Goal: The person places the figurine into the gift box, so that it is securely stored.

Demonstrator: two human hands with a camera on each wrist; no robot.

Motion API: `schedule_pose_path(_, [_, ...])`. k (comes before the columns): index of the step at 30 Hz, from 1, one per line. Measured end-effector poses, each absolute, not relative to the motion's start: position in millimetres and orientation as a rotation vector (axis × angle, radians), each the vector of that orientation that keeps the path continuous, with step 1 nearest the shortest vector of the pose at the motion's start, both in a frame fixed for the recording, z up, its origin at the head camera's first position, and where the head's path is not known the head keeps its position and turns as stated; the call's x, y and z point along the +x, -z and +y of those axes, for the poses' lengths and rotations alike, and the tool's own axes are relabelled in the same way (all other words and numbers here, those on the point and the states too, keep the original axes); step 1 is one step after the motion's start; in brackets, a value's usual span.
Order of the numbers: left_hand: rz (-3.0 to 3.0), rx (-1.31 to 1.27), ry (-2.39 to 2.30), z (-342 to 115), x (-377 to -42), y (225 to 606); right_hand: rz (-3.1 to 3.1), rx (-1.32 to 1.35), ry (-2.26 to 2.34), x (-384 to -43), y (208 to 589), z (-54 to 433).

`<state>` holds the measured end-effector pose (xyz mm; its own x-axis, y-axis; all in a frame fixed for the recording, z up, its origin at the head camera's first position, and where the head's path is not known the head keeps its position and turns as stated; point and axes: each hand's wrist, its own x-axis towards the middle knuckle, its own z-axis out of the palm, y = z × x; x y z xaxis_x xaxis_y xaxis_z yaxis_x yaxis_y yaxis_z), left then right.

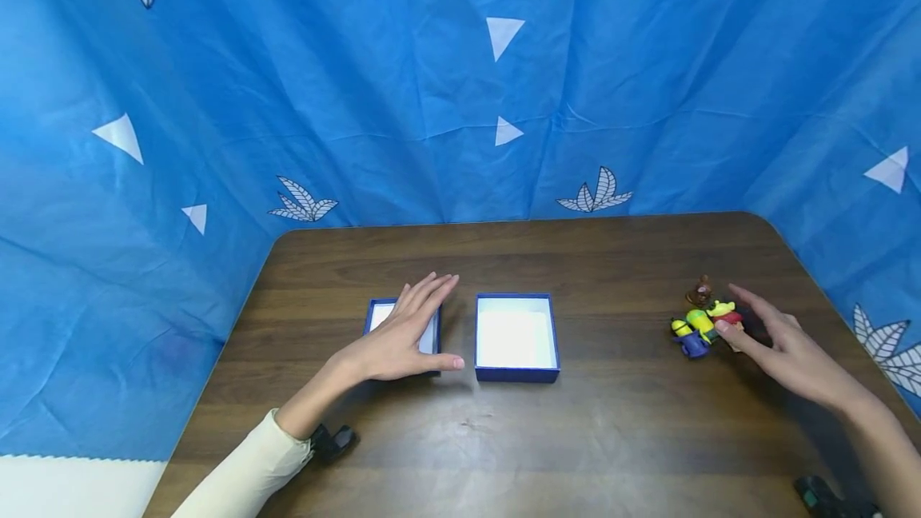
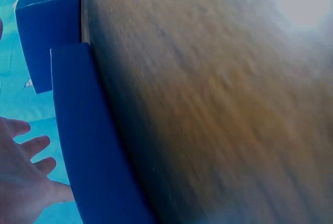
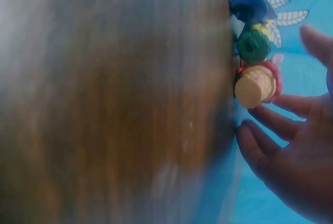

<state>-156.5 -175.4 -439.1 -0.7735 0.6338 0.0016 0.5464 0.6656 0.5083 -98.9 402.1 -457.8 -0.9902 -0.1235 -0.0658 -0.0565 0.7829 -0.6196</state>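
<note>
The left hand (image 1: 406, 338) is covering much of the left box (image 1: 381, 313) in the head view, its grip spreading loosely with the thumb standing away from the other fingers and holding nothing. The right box (image 1: 516, 332) is sitting just beside it, showing its white inside and blue rim.

Well over to the right, the right hand (image 1: 791, 346) is hovering beside a small group of toy figures, its grip parting widely around nothing. The purple-clad figure (image 1: 694, 344), the green figure (image 1: 700, 324) and the red figure (image 1: 725, 312) are lying close together in a row, with the brown figure (image 1: 701, 290) resting just behind them. The thumb is overlapping the red figure's side, though the blurred wrist view is leaving it unclear whether skin is touching toy.

Everything is lying on the brown surface (image 1: 612, 422), and blue cloth (image 1: 432, 62) is hanging behind.
</note>
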Motion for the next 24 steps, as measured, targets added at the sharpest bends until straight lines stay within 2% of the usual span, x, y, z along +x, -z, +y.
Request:
schedule_pose_path(4, [2.683, 1.001, -0.729, -167.5, -156.5, 439.6, 2.921, -0.223, 1.001, -100.8, 462.5, 407.6])
schedule_pose_path(24, [2.647, 1.032, -0.668, -145.8, -158.7, 443.6, 2.966, -0.205, 0.942, -98.3, 467.0, 408.7])
